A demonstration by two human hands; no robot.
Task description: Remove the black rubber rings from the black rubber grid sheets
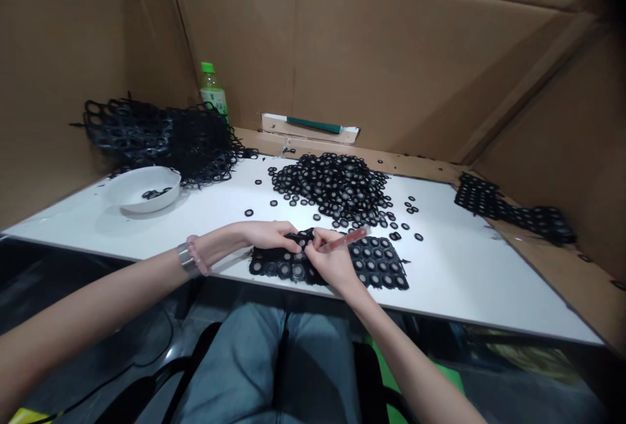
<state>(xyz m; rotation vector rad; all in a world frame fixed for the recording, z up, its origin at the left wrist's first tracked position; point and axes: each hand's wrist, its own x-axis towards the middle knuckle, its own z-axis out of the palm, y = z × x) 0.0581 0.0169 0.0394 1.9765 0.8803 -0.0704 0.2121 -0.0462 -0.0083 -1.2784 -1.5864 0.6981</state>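
A black rubber sheet with rows of round pieces (374,264) lies at the front edge of the white table. My left hand (274,235) pinches a raised bit of the sheet's upper edge between thumb and fingers. Close against it, my right hand (332,261) is closed around a thin tool with a translucent reddish handle (349,238); its handle points up and right. The tool's tip is hidden by the fingers. Just beyond the hands rises a heap of small black rings with pale centres (332,182).
On the left stand a white bowl (171,199) with a few black bits and a tangle of black perforated scrap (156,137). A green-capped bottle (208,68) is behind. More black sheets (513,212) lie at right. Cardboard walls (381,52) enclose the white table (479,274).
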